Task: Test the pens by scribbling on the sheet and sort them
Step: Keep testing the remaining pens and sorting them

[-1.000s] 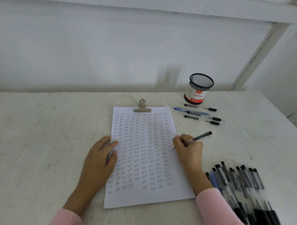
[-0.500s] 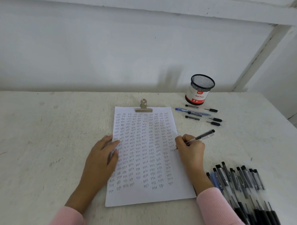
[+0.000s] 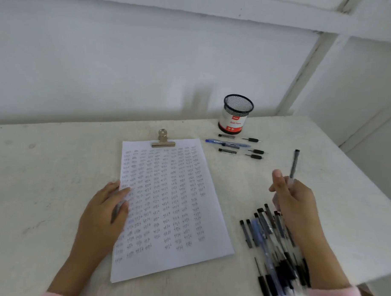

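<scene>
Gripping pen (image 3: pixel 294 164) upright, right hand (image 3: pixel 294 202) above pen pile (image 3: pixel 266 240) — left hand (image 3: pixel 104 217) flat on sheet (image 3: pixel 170 215) left edge.

Left hand (image 3: pixel 106 215), lower centre-left: flat, fingers extended. Right hand (image 3: pixel 294 202), lower right: fingers curled, gripping pen (image 3: pixel 294 164) upright.

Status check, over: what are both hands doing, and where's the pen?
Left hand flat on sheet edge. Right hand grips pen, raised right of the sheet, near pen pile. Nothing between it and the pen group by the mesh cup.
</scene>
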